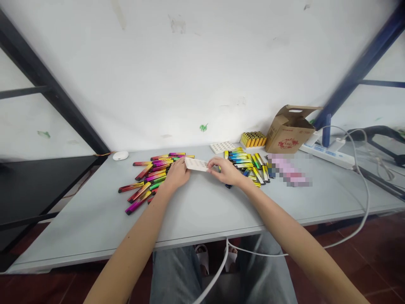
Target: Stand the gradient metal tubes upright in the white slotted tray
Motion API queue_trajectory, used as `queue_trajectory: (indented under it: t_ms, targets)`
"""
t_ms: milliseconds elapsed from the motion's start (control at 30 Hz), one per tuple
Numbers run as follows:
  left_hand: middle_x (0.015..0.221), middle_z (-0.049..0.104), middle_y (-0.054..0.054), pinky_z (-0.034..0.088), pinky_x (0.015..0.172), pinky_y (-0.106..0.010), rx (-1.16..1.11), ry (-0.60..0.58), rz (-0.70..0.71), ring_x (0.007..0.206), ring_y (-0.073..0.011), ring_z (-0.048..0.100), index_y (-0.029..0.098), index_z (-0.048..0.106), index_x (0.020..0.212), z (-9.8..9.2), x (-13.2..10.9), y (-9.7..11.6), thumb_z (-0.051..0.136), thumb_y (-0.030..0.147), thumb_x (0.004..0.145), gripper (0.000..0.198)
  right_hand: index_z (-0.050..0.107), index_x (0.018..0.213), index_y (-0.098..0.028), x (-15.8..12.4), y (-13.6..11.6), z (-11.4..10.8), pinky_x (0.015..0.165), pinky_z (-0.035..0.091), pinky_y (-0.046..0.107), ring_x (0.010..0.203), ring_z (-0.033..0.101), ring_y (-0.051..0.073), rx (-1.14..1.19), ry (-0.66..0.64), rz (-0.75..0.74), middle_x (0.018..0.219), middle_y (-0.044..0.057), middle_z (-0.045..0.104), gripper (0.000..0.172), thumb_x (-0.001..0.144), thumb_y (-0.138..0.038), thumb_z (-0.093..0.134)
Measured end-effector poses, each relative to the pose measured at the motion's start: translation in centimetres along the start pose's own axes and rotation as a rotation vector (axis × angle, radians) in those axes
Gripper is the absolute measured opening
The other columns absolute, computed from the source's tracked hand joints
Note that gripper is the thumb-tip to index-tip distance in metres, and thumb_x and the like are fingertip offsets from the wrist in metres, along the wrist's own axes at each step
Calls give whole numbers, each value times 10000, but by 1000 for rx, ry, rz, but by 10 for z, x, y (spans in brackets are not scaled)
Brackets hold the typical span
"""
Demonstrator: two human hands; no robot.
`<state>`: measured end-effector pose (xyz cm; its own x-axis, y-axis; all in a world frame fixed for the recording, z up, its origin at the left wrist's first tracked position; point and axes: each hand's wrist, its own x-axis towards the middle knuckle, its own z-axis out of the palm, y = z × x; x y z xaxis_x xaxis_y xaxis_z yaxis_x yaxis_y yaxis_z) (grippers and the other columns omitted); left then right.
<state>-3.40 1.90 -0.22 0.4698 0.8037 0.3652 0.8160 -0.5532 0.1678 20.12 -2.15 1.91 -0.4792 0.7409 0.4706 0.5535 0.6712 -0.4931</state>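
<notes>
A white tray [196, 165], which seems to have rows of holes, is held tilted above the table between my two hands. My left hand [178, 173] grips its left end, fingers partly hidden behind it. At the right end, my right hand [225, 170] pinches it with thumb and fingertips; whether anything small is also between them I cannot make out. Beside my left hand lies a loose pile of shiny red, purple, gold and green flat tubes [139, 192] with black ends. Behind my right hand is another pile of yellow, blue and green tubes [240, 159].
At the back stand a white holed tray [222, 147], a tray of upright yellow cylinders [253, 139] and an open cardboard box [286, 135]. A white power strip [332, 156] and white cable [367, 198] are at right. A white oval case [120, 156] sits at left.
</notes>
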Motion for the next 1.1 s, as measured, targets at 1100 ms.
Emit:
queue_trajectory:
  t_ms: [1100]
  targets:
    - [1470, 456, -104, 210, 1172, -509, -9, -162, 21, 1430, -307, 288, 185, 478, 1369, -11, -10, 22, 459, 608, 868, 655, 533, 1333, -177, -11, 25, -6, 1099, 348, 468, 1331, 426, 325, -388, -179, 88, 1385, 98, 540, 558, 901, -527, 486]
